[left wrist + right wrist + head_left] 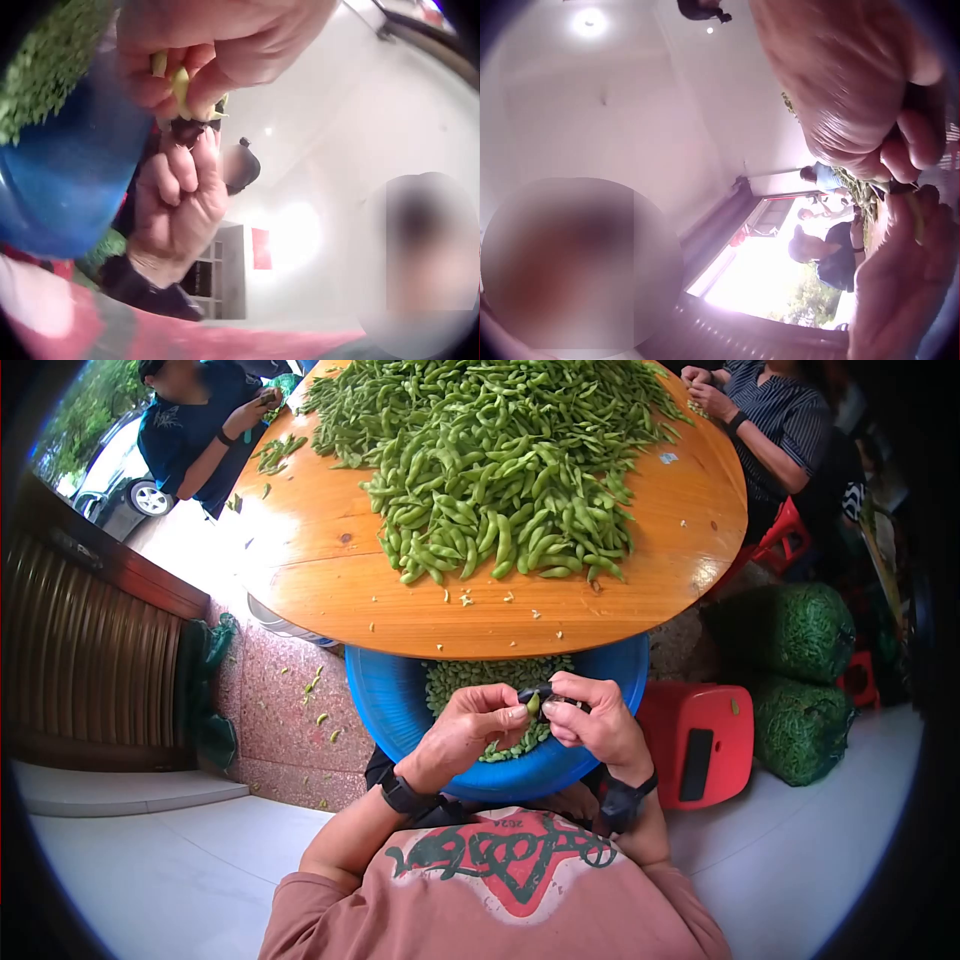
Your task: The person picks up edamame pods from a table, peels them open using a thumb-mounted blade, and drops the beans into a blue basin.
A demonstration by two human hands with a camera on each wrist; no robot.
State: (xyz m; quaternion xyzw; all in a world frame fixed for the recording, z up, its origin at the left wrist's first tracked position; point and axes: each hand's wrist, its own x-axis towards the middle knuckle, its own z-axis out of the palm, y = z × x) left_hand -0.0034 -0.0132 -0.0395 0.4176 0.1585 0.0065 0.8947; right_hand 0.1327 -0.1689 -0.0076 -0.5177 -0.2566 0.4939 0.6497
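Head view: your left hand (470, 728) and right hand (597, 722) together pinch one small green soybean pod (533, 705) over the round blue plastic basin (385, 700); shelling appears underway, so next part the pod carefully

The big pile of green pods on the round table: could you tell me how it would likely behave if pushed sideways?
The pile of pods is loose and heaped, so it would probably spread and slide rather than move as one. On the smooth wooden table, edge pods may well spill off.

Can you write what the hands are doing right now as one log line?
left hand: pinches pod | right hand: pinches same pod | below: blue basin of beans | table: pod pile
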